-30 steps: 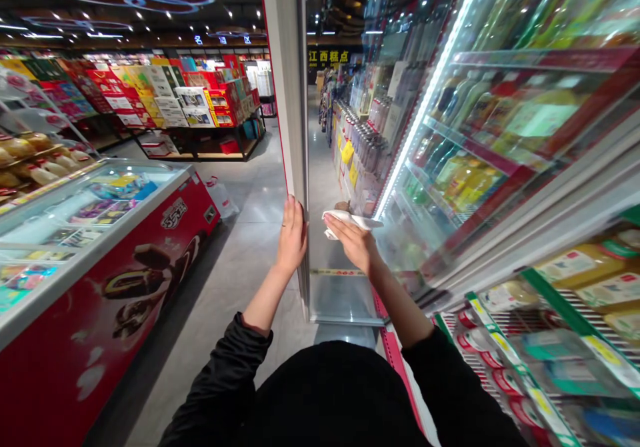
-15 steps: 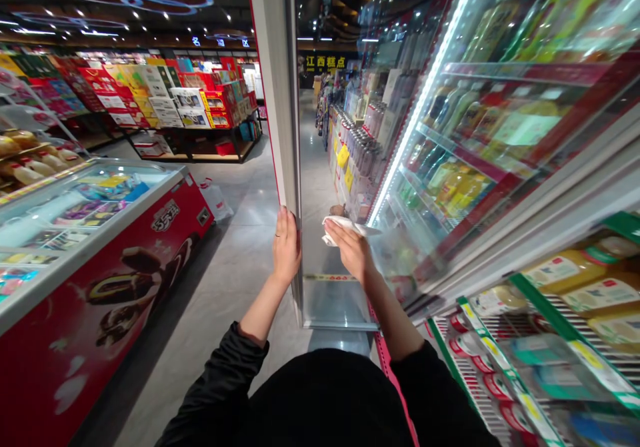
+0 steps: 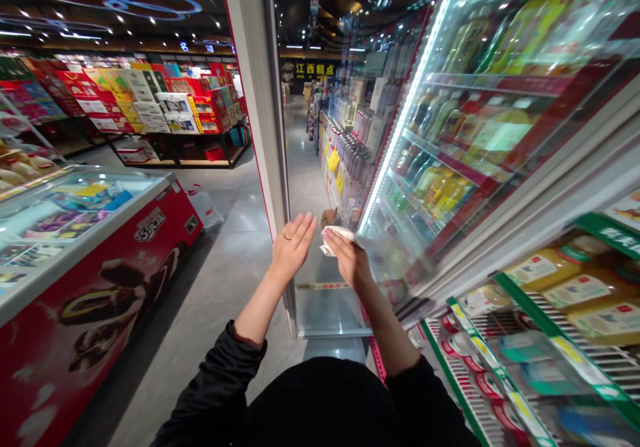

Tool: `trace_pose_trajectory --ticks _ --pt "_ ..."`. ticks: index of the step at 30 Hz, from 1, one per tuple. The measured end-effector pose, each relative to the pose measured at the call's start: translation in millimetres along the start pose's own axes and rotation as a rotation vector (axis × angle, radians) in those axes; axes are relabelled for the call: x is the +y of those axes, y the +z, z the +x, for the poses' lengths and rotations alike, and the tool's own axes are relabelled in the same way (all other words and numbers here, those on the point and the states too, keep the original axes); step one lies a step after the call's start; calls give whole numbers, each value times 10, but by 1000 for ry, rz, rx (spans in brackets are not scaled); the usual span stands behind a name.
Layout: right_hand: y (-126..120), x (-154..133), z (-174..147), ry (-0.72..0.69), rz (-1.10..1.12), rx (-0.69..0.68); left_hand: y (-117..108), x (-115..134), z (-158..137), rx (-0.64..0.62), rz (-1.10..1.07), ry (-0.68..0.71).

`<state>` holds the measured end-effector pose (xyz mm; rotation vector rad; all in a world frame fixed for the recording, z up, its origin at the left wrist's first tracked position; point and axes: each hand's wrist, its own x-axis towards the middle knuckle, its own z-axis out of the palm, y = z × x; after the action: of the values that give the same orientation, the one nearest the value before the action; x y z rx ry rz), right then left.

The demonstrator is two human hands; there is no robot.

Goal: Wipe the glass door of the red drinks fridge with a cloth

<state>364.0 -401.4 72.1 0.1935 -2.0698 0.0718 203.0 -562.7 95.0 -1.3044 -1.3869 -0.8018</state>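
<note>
Shop floor (image 3: 225, 267) and a red freezer (image 3: 115, 287) lay to our left. We gripped a white cloth (image 3: 328, 249) in our right hand (image 3: 353, 259) at the glass door (image 3: 310, 180); our left hand (image 3: 291, 250), fingers extended flat, was near its frame (image 3: 257, 113).

The right hand (image 3: 354, 263) partly hides the white cloth (image 3: 345, 231). The red freezer (image 3: 125, 300) is cut off at left. Bottles (image 3: 520, 30) above the shelf's front edge (image 3: 500, 83) are blurred.

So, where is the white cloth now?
In the head view, the white cloth is near the centre, in the right hand at the glass door, just right of the left hand.
</note>
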Motion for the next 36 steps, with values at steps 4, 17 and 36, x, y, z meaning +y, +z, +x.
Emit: trace_pose_trajectory --ticks 4,17,36 --pt "11 33 46 84 -39 121 0 6 21 21 31 2" --pt "-156 277 -278 171 -39 77 51 -65 -16 -83 47 11" --pt "-206 512 -500 396 -23 84 82 -135 -97 -115 -22 -76"
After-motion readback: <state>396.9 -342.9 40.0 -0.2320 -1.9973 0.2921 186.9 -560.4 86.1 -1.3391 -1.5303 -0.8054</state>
